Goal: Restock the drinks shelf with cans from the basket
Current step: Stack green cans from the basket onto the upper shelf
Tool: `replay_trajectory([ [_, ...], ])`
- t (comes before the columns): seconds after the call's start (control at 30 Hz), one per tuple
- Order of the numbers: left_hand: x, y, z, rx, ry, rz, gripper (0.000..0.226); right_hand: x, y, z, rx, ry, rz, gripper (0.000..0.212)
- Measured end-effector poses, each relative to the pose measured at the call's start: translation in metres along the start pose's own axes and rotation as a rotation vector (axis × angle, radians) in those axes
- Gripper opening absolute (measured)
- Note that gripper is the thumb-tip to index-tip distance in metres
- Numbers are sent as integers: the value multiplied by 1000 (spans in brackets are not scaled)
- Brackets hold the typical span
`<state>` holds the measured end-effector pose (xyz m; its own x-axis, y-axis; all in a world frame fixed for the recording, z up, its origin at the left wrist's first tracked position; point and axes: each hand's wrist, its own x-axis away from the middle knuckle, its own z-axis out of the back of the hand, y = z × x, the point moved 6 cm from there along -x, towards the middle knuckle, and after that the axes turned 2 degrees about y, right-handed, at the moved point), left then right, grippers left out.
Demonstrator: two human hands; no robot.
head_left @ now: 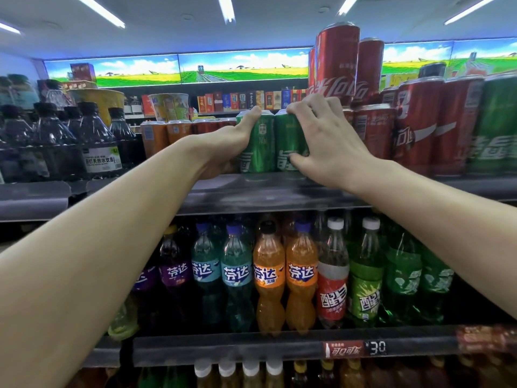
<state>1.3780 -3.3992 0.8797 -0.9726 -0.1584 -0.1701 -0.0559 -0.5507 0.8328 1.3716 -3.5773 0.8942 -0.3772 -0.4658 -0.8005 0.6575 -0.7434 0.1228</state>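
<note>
Retail shop, drinks aisle of a convenience store or small supermarket. Tiered shelving: top shelf (279, 191) carries rows of green cans (261, 144) and red cola cans (416, 124), water bottles (98, 147) at 9 o'clock. Soda bottles (268, 273) fill the tier below. Shelf-edge price tag (355, 349) at 5 o'clock. Boxed goods (246, 100) on the back wall at 12, fluorescent ceiling tubes (226, 8) overhead.

Dark water bottles (95, 141) occupy the frame's left. Orange soda bottles (285, 273) stand at lower center; a price tag (376, 348) sits lower right.
</note>
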Motion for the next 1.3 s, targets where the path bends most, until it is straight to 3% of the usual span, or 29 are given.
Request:
replay_trajectory([
  [0.07,3,2,0,2,14,-1,89,-1,-6,0,51,7,30,75],
  [0.2,-6,-7,2,53,-30,2,135,-2,-9,0,192,-5,83,64],
  [0.33,-11,-9,3,35,-7,6,151,-2,-8,-1,170,-23,53,59],
  [0.5,-12,-9,1,3,48,49,154,-3,-12,-1,186,-51,19,64],
  [0.6,2,0,-1,-87,125,45,135,0,-18,4,144,-11,0,63],
  [0.73,18,7,4,-219,237,-29,109,15,-34,19,14,185,17,52],
  [0.8,40,13,11,-242,314,-170,98,29,-44,23,-88,232,13,48],
  [0.97,145,-37,1,-220,700,-661,28,101,-79,3,-495,190,-92,29],
  [1.07,191,-128,-51,-283,547,-593,13,164,-106,-47,-698,7,-174,23],
  [1.2,225,-276,-135,-292,202,-188,2,275,-135,-144,-848,-349,-426,26],
  [1.3,254,-371,-191,-301,42,-2,6,378,-150,-216,-871,-581,-643,25],
])
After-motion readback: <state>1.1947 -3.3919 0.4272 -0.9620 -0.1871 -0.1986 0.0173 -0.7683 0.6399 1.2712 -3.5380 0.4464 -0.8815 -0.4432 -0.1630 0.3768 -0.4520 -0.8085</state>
